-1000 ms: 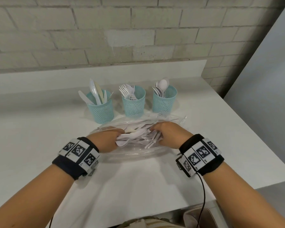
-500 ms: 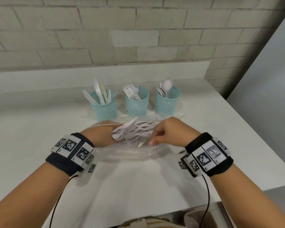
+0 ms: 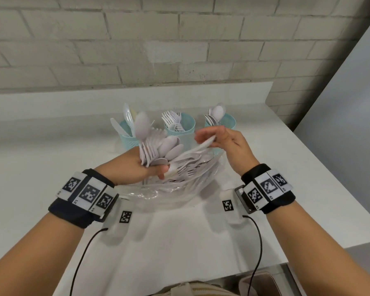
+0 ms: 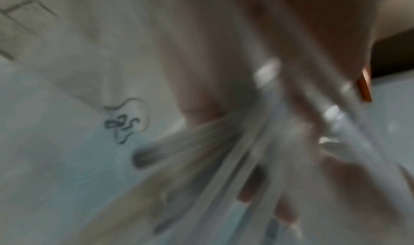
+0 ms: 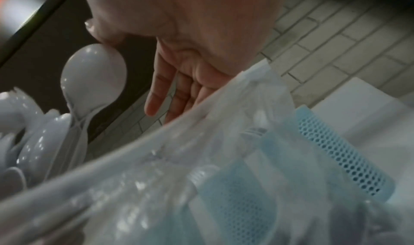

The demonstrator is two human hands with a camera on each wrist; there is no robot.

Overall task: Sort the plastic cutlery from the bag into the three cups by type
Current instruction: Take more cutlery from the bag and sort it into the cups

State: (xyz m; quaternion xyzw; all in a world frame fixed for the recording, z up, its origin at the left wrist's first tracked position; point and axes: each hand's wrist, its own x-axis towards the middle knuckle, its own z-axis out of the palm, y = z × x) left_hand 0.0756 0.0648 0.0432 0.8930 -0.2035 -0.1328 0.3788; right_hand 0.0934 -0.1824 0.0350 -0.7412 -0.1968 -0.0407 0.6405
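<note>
Head view: cutlery bunch (image 3: 156, 149) now lifted.

Surface and material findings, as I read them from my station.
Cutlery bundle (image 3: 158, 150): white plastic, glossy, with highlights on the spoon bowls. Bag (image 3: 179, 189): thin clear film, crinkled and shiny. Cups (image 3: 226, 122): teal perforated plastic, matt. Counter (image 3: 51, 167): white, smooth, matt. Wall (image 3: 179, 50): painted brick, rough.

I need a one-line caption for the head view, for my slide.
Left hand grips a cutlery bunch above the bag; right hand pinches one piece before three cups.
</note>
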